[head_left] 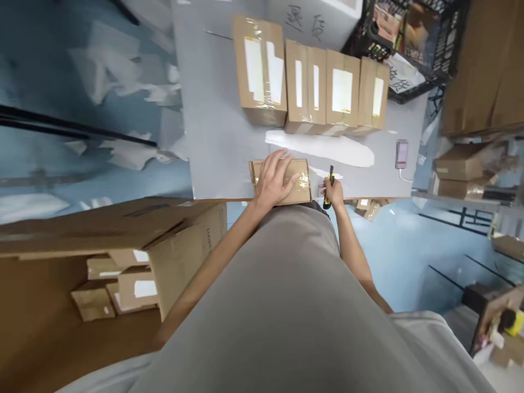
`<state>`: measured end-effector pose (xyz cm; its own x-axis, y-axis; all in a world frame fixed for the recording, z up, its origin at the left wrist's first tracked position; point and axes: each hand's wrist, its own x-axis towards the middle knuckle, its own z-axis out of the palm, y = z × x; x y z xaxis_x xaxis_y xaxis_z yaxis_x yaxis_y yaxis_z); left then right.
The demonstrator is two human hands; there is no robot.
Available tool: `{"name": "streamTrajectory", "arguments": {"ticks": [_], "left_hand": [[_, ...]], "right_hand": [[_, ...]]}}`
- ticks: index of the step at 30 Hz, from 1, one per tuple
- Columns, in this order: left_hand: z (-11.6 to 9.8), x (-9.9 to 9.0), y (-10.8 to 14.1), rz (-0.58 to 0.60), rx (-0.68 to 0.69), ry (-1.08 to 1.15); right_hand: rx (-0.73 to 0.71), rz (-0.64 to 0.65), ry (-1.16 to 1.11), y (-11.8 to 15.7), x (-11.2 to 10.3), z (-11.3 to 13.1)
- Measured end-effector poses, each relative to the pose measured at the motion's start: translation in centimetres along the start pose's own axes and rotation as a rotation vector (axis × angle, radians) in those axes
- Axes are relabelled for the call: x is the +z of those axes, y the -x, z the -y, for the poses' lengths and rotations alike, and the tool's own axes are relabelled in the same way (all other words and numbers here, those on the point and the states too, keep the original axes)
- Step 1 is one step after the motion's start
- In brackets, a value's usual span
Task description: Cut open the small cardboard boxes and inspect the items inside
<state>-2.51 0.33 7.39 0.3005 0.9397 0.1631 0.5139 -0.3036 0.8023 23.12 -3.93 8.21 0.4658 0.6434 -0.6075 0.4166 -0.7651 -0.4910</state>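
At the near edge of the table lies a small cardboard box (302, 183) with clear tape across its top. My left hand (274, 177) rests on that box, fingers and thumb spread over its upper face. Just to the right of it, my right hand (334, 192) is closed around a black and yellow utility knife (327, 203), whose dark tip points away from me. The knife is apart from the box. Part of the box's top is hidden beneath my left hand.
Several taped, labelled cardboard boxes (343, 90) stand in a row across the grey table (221, 125). White paper (323, 148) lies before them. A phone (402, 154) on a cable is at right, a black crate (444, 71) behind. A large open carton (184, 256) holds boxes at lower left.
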Motion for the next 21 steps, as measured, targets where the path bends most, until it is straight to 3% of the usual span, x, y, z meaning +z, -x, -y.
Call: {"name": "streamTrajectory", "arguments": {"ticks": [4,8,11,13,16,21], "left_hand": [[1.9,-3.1,2.1,-0.151,-0.181,-0.151],[2.4,-5.3,5.3,-0.342,-0.478,-0.279],[2.5,-5.3,7.8,-0.465,-0.73,-0.272],[2.5,-4.7,8.8,-0.51,-0.831,-0.213],[2.5,-3.5,8.7,-0.525,-0.832,-0.098],[2.4,-0.2,4.8,-0.388,-0.728,0.077]], "right_hand": [[0.066,0.175,-0.177,-4.4,3.6,0.2],[0.008,0.387,-0.282,-5.2,6.1,0.4],[-0.053,0.485,-0.314,-5.0,6.7,0.7],[-0.118,0.504,-0.281,-4.9,6.1,1.0],[-0.244,0.471,-0.197,-5.0,3.8,1.1],[-0.364,0.338,0.017,-5.7,-2.3,0.6]]}}
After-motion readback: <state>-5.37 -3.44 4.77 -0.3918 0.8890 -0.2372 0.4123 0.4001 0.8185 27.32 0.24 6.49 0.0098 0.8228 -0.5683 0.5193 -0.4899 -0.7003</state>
